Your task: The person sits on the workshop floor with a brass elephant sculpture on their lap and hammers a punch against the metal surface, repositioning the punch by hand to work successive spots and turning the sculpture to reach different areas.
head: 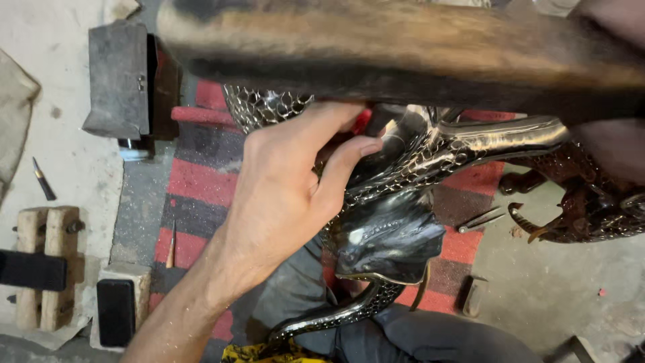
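Left hand [282,195]: fingers curled, gripping the scaled metal sculpture [403,175] at centre.
Right hand [611,20]: two o'clock, blurred; grip unclear, wooden bar [403,47] alongside.
Tip: keep sculpture braced against lap.

The left hand [289,181] reaches up from the bottom, arm bare, back of the hand facing up. Its fingers [336,117] curl forward and the thumb bends in.
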